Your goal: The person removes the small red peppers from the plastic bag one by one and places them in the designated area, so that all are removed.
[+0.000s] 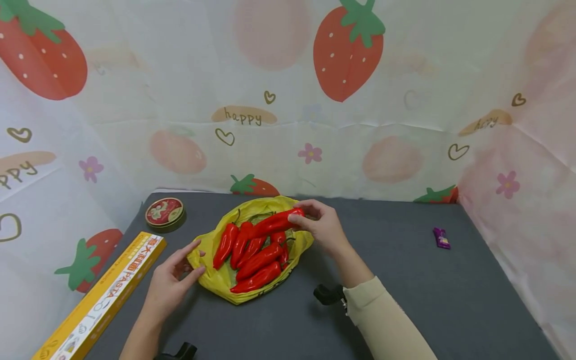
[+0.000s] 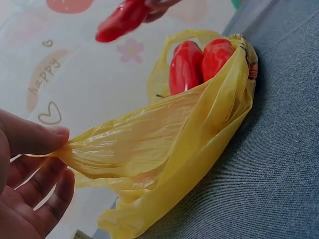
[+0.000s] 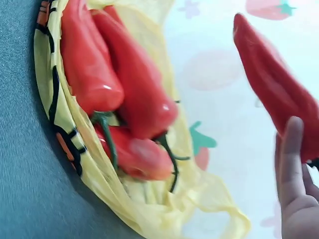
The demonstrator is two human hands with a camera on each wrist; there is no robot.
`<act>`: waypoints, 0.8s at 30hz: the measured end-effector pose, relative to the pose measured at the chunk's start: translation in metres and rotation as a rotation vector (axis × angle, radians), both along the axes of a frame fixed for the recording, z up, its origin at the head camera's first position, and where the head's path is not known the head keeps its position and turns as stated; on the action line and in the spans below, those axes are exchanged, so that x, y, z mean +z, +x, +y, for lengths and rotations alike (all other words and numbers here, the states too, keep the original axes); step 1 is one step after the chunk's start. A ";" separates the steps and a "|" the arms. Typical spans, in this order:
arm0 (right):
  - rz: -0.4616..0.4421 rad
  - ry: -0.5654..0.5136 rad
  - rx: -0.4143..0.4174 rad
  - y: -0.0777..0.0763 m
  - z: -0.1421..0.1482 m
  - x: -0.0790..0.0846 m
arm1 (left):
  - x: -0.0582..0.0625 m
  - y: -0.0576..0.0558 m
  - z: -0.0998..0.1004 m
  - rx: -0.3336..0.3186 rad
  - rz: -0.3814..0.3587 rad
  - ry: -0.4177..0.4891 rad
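A yellow plastic bag point(image 1: 211, 285) lies opened out on the dark table with several red chili peppers point(image 1: 258, 263) in it. Thumb and fingers of my left hand point(image 1: 173, 272) pinch the bag's left edge; the left wrist view shows the film point(image 2: 134, 144) drawn taut from that pinch. My right hand point(image 1: 324, 225) grips one red chili pepper point(image 1: 276, 223) by its stem end, above the bag's right side. In the right wrist view this pepper point(image 3: 274, 74) is raised clear of the others, its tip pointing away from the fingers. The palm side of the right hand is mostly hidden.
A round red-and-green tin point(image 1: 165, 214) stands at the table's back left. In front of it, a long yellow pasta box point(image 1: 101, 300) lies slantwise along the left edge. Far to the right is a small purple wrapped candy point(image 1: 441, 238). A strawberry-print cloth point(image 1: 288, 150) hangs behind the table.
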State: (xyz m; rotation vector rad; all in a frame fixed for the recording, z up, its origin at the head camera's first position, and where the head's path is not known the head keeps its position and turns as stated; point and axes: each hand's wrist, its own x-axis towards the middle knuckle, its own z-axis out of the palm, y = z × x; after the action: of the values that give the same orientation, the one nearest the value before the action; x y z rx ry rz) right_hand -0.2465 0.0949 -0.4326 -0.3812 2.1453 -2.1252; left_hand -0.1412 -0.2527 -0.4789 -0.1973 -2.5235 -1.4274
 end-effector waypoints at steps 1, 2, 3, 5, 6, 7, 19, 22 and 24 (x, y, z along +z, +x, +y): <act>-0.001 0.019 0.012 0.002 0.004 0.002 | 0.000 0.000 0.000 0.001 -0.001 -0.002; 0.000 0.035 0.024 0.004 0.009 0.003 | 0.000 0.000 0.000 0.002 -0.001 -0.002; 0.004 0.053 0.034 0.006 0.013 0.005 | 0.000 0.000 -0.001 0.002 -0.002 0.000; 0.020 0.077 0.044 0.011 0.022 0.007 | 0.000 0.000 -0.001 0.002 -0.003 0.004; 0.023 0.077 0.042 0.012 0.027 0.008 | 0.000 0.000 -0.001 0.002 -0.005 0.004; 0.023 0.068 0.037 0.014 0.031 0.008 | 0.000 0.000 -0.001 0.002 -0.006 0.003; -0.050 -0.052 -0.063 0.025 0.097 0.009 | 0.004 0.002 0.004 -0.010 -0.007 0.047; -0.074 -0.048 -0.052 0.028 0.113 0.007 | 0.003 0.002 0.003 -0.011 0.002 0.041; -0.088 -0.029 -0.058 0.030 0.123 0.005 | 0.003 0.002 0.002 -0.009 0.007 0.033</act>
State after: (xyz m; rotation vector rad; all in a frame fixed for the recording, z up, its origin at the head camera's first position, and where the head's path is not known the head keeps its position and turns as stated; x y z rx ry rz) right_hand -0.2165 0.2184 -0.4273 -0.2263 2.1048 -2.1621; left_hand -0.1389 -0.2502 -0.4764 -0.2080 -2.4946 -1.4687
